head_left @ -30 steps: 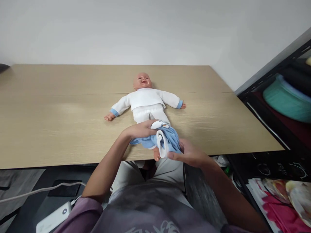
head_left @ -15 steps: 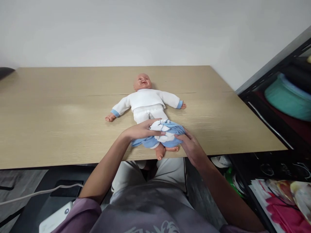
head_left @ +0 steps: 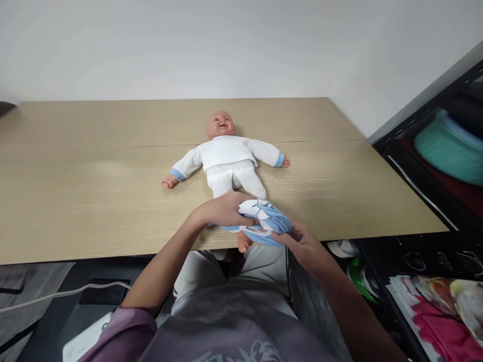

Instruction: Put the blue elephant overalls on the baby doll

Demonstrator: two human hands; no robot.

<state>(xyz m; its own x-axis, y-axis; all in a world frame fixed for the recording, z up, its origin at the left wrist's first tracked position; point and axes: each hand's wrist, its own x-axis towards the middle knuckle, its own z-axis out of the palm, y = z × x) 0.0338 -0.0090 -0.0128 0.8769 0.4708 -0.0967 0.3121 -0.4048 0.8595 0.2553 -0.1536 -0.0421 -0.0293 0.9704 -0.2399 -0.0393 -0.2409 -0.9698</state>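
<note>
A baby doll (head_left: 227, 153) in a white top and white trousers lies face up on the wooden table, arms spread, feet towards me. Over its lower legs, a bunched blue and white cloth (head_left: 266, 218) is held between my hands. My left hand (head_left: 228, 208) grips the cloth's left side, thumb on top. At the right side, my right hand (head_left: 300, 241) pinches it between thumb and fingers. One bare doll foot shows below the cloth; the other is hidden.
The table (head_left: 94, 201) has its front edge by my lap. A teal container (head_left: 451, 146) stands on a dark shelf at right. Lower right lie papers and a pink item (head_left: 439, 322). A white phone (head_left: 85, 339) and a cable (head_left: 64, 296) are at lower left.
Both hands have moved slightly down towards me with the cloth. The cloth is gathered more tightly, and more of the doll's trouser legs shows.
</note>
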